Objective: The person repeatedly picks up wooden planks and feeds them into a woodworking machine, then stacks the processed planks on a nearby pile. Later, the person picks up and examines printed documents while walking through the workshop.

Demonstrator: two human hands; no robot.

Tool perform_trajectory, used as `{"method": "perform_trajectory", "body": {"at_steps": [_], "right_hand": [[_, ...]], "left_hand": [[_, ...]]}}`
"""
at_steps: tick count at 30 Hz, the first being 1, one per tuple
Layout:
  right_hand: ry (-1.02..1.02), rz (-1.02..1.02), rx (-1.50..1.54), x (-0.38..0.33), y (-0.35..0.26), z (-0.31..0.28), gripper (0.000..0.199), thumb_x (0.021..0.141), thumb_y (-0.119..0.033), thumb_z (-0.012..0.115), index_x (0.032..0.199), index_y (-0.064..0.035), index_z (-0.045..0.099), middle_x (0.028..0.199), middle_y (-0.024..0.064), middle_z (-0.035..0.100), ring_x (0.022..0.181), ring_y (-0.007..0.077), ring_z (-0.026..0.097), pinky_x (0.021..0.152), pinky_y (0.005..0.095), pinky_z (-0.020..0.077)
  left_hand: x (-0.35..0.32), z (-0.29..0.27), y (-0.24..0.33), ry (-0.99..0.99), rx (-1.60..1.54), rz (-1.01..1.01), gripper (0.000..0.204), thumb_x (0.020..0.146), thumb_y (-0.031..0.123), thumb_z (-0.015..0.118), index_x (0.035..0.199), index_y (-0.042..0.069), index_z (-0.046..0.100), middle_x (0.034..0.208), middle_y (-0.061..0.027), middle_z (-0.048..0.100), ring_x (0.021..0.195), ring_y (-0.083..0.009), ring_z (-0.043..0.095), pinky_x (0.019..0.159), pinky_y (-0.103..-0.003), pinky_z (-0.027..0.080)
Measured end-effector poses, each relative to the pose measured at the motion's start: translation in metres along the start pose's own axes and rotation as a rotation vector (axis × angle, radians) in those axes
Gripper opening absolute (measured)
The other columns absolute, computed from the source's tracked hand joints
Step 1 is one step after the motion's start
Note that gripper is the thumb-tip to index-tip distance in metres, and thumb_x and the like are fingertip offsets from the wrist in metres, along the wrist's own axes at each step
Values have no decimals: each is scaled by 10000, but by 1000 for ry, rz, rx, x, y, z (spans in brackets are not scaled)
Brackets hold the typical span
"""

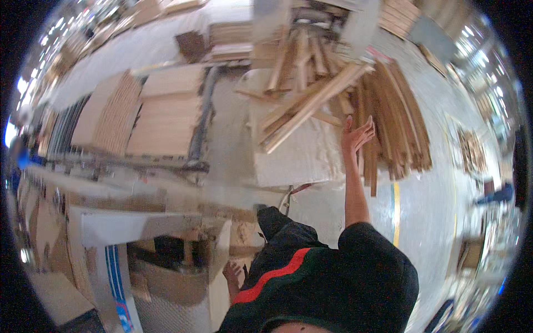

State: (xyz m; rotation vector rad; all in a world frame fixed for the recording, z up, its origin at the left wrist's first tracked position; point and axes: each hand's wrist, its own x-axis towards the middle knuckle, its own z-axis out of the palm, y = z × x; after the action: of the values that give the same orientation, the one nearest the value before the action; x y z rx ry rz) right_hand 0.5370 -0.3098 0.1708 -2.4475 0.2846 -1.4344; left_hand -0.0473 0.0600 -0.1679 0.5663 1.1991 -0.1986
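My right hand [358, 135] is stretched out in front of me with its fingers apart, right at a loose pile of long wooden strips [388, 111]; it holds nothing. A few longer light strips [311, 105] lie slanted across a white block [297, 158] just left of that hand. My left hand [232, 273] hangs low beside my body with its fingers spread and nothing in it, close to a white machine housing [139, 227]. My black shirt with a red stripe [327, 277] fills the lower middle.
Stacks of flat wooden boards [161, 114] sit on a bench at the left. More timber bundles [400, 14] lie at the top right. The grey floor carries a yellow line [396, 213] on the right. The picture is blurred by motion.
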Motion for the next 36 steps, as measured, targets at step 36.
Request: {"method": "perform_trajectory", "body": {"at_steps": [36], "right_hand": [[-1071, -291, 390, -193, -525, 474, 1232, 490, -678, 719, 1422, -98, 159, 1438, 287, 118, 1317, 469, 147, 1013, 658, 103]], "left_hand": [[-155, 171, -28, 760, -300, -92, 402, 867, 361, 527, 1176, 109, 472, 1073, -155, 553, 867, -322, 573, 738, -459, 493]]}}
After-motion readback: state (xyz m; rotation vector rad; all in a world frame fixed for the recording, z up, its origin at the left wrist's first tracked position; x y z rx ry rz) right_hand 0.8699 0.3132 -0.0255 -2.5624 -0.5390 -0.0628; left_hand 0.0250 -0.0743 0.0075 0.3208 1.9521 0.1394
